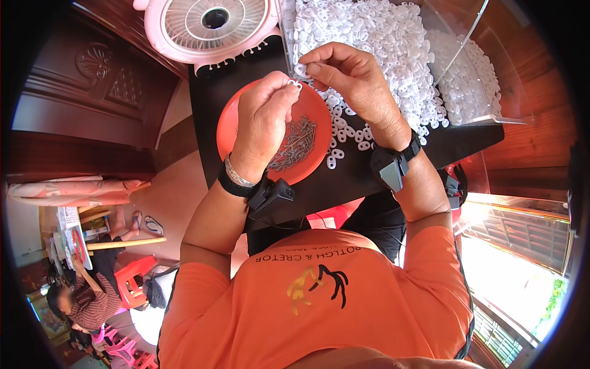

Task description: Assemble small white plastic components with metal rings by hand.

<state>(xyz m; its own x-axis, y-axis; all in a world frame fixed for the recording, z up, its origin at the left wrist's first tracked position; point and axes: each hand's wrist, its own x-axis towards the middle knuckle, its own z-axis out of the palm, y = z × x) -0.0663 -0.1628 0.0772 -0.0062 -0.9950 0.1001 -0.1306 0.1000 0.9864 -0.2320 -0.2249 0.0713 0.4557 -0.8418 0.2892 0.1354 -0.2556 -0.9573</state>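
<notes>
Two hands, left hand (263,120) and right hand (350,77), pinching one white plastic piece (295,83), one orange plate (310,161).

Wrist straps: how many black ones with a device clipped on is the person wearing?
2. One black strap is on the left wrist, above the orange plate's near edge; the other strap is on the right wrist, beside the loose white plastic pieces.

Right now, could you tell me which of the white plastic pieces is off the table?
The white piece pinched between the left hand and right hand, above the red dish; the others lie heaped on the black table.
</notes>
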